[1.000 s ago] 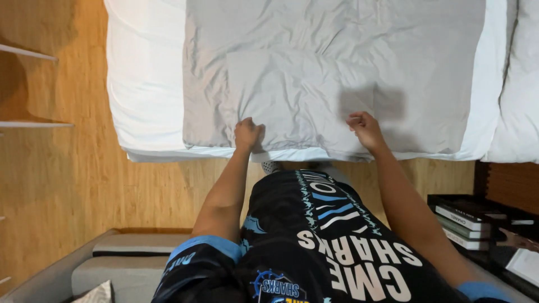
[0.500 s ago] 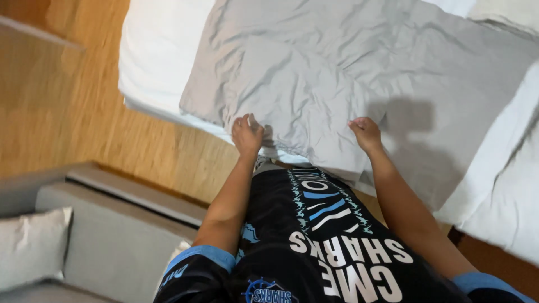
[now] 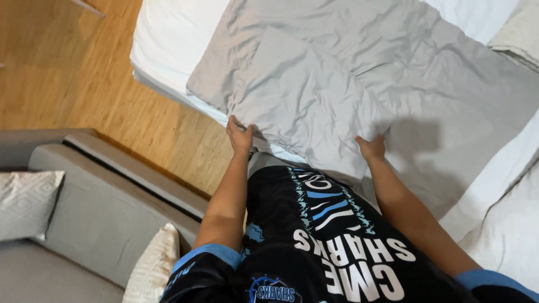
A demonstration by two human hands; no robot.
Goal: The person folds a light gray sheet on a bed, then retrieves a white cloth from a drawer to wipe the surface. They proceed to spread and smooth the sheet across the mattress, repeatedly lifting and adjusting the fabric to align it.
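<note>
Grey sheet (image 3: 359, 84): left hand (image 3: 240, 134) and right hand (image 3: 371, 147) both pinch its folded edge

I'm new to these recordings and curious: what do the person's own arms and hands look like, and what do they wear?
Both arms are bare from short sleeves down. The left hand and right hand wear no gloves. The black shirt has blue-cuffed sleeves and white-and-blue print.

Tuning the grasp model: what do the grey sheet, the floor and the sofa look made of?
Grey sheet: thin matte woven fabric, probably cotton or a blend; it creases and folds softly where both hands grip it.
Floor: wood or laminate, with visible grain and a slight sheen.
Sofa: grey matte upholstery fabric.
</note>
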